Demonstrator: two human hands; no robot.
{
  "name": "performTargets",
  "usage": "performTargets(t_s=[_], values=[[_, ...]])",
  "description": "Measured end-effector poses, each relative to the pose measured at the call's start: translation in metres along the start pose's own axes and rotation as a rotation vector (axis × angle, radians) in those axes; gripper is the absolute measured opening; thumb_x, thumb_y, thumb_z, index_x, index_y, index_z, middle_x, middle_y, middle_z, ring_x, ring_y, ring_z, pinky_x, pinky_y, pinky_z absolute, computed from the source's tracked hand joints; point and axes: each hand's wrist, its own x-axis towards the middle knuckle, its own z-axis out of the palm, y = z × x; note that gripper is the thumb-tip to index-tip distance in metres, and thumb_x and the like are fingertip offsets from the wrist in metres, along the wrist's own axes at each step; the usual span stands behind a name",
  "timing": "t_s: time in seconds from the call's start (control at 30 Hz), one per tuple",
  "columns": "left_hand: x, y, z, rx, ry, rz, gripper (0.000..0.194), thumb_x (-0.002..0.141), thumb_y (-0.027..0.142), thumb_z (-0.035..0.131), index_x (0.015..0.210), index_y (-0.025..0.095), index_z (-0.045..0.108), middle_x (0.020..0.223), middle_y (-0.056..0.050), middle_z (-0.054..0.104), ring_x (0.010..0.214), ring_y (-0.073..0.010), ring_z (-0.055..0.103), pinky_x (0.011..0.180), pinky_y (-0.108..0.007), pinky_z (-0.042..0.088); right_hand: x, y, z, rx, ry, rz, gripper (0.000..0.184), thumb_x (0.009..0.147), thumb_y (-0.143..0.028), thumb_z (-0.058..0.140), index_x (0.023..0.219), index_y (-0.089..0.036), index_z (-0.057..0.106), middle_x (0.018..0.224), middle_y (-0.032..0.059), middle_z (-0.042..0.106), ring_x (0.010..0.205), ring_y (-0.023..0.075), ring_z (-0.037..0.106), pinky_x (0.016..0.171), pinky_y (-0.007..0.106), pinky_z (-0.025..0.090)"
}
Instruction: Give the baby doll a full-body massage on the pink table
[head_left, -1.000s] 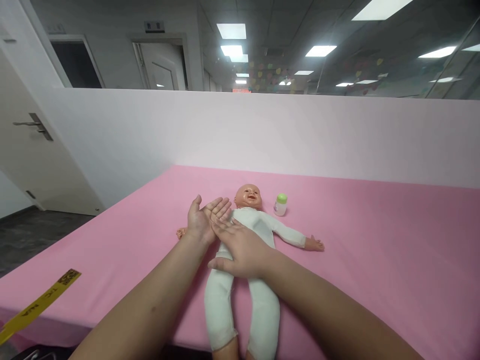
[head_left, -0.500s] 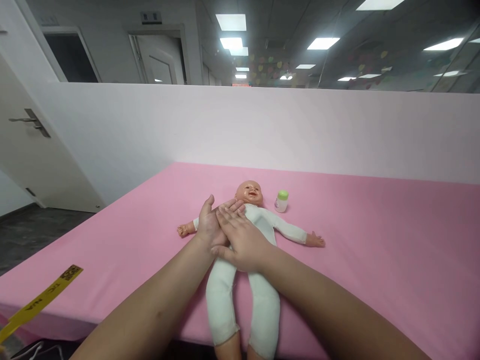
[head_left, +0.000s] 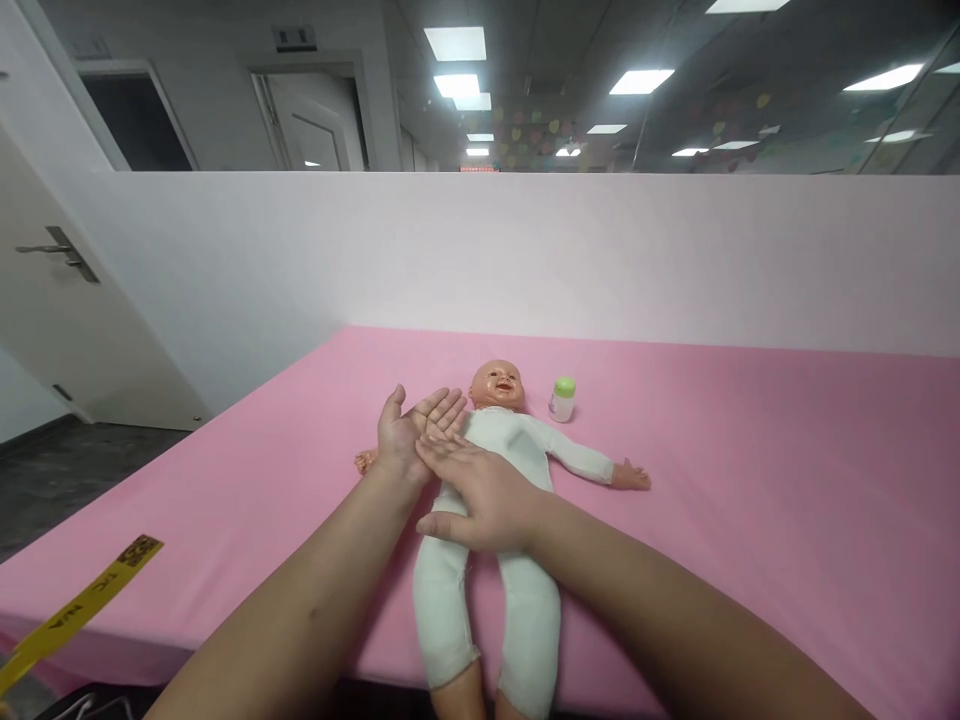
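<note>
A baby doll (head_left: 517, 435) in a white cloth suit lies on its back, head toward the wall, one arm stretched out to the right. Over the left side of its chest my left hand (head_left: 420, 430) is held palm up, fingers stretched out and thumb apart. My right hand (head_left: 480, 490) lies palm down, its fingertips resting on the left palm and its thumb spread toward me. Neither hand holds anything. Behind the doll's right-hand shoulder stands a small clear bottle (head_left: 562, 400) with a green cap. My hands and wrists cover much of the doll's other arm and its middle.
The doll lies on a pink-covered table (head_left: 750, 480) that meets a white wall (head_left: 600, 260) with glass above. A yellow printed strap (head_left: 82, 610) hangs at the lower left. Beyond the table's left edge are a door (head_left: 90, 330) and dark floor.
My right fingers have slid back across the left palm toward the wrist. The left hand has shifted slightly left, and its fingers show more. Doll and bottle stay put.
</note>
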Motion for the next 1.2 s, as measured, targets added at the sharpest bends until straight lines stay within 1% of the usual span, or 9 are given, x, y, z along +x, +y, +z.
performTargets(t_s=[0.13,0.33,0.47,0.6,0.73,0.8,0.9,1.03,1.2], values=[[-0.012,-0.012,0.013,-0.003,-0.072,-0.043,0.079,0.093,0.072,0.051,0.14,0.009,0.057,0.147,-0.023,0.057,0.137,-0.0342,0.058,0.111,-0.046,0.053,0.001,0.001,-0.002,-0.041,0.001,0.004,0.106,0.093,-0.077,0.056,0.166,-0.008,0.023,0.171,0.0169,0.02,0.16,0.0315,0.019,0.132,0.05,0.016],[-0.018,-0.021,0.026,0.073,-0.004,-0.113,0.072,0.095,0.068,0.048,0.133,0.008,0.061,0.137,-0.024,0.063,0.133,-0.0356,0.061,0.111,-0.051,0.053,0.003,0.013,-0.003,-0.247,0.011,0.135,0.097,0.098,-0.075,0.048,0.168,-0.013,0.019,0.173,0.0123,0.012,0.162,0.0307,0.005,0.132,0.053,-0.001],[-0.008,-0.024,0.018,0.233,0.05,-0.01,0.061,0.098,0.061,0.049,0.125,0.008,0.065,0.137,-0.022,0.064,0.13,-0.0306,0.064,0.116,-0.044,0.049,-0.004,0.018,-0.014,-0.249,-0.045,0.258,0.093,0.098,-0.072,0.051,0.166,-0.014,0.028,0.171,0.0143,0.022,0.16,0.0335,0.015,0.131,0.057,0.007],[-0.002,-0.034,0.002,0.543,0.038,0.105,0.05,0.098,0.054,0.057,0.123,0.012,0.068,0.138,-0.018,0.065,0.131,-0.0272,0.062,0.12,-0.042,0.044,-0.026,0.022,-0.03,-0.156,-0.052,0.299,0.074,0.099,-0.059,0.059,0.16,-0.02,0.043,0.164,0.0123,0.039,0.155,0.0333,0.032,0.128,0.057,0.023],[-0.007,-0.038,-0.016,1.059,-0.136,0.306,0.048,0.1,0.055,0.057,0.128,0.019,0.071,0.141,-0.011,0.066,0.137,-0.0268,0.058,0.123,-0.045,0.04,-0.066,0.026,-0.033,-0.04,0.067,0.216,0.05,0.099,-0.044,0.062,0.145,-0.025,0.063,0.154,0.0087,0.055,0.148,0.0298,0.046,0.125,0.053,0.033],[-0.01,-0.036,-0.023,1.313,-0.197,0.412,0.049,0.102,0.054,0.052,0.134,0.022,0.069,0.143,-0.007,0.064,0.139,-0.0255,0.056,0.125,-0.045,0.037,-0.086,0.023,-0.029,0.034,0.105,0.139,0.036,0.101,-0.036,0.059,0.134,-0.026,0.072,0.149,0.0066,0.06,0.144,0.0268,0.051,0.125,0.05,0.034],[-0.009,-0.033,-0.032,1.501,-0.183,0.477,0.052,0.105,0.051,0.045,0.143,0.02,0.064,0.149,-0.007,0.059,0.142,-0.0239,0.052,0.127,-0.044,0.035,-0.104,0.011,-0.023,0.124,0.077,0.008,0.04,0.102,-0.031,0.056,0.14,-0.026,0.066,0.145,0.0057,0.064,0.143,0.0239,0.052,0.127,0.048,0.031],[-0.002,-0.037,-0.037,1.556,-0.147,0.475,0.056,0.106,0.046,0.041,0.151,0.016,0.056,0.155,-0.007,0.053,0.147,-0.0232,0.048,0.129,-0.043,0.033,-0.101,0.005,-0.023,0.134,0.0,-0.03,0.049,0.103,-0.037,0.055,0.151,-0.025,0.055,0.152,0.0077,0.058,0.146,0.0244,0.05,0.128,0.049,0.026],[-0.001,-0.042,-0.039,1.519,-0.185,0.445,0.053,0.104,0.041,0.046,0.15,0.019,0.058,0.156,-0.006,0.051,0.149,-0.0241,0.046,0.13,-0.045,0.03,-0.075,0.038,-0.032,-0.017,-0.106,0.132,0.073,0.101,-0.064,0.054,0.162,-0.027,0.039,0.17,0.0092,0.026,0.159,0.032,0.022,0.13,0.058,0.013]])
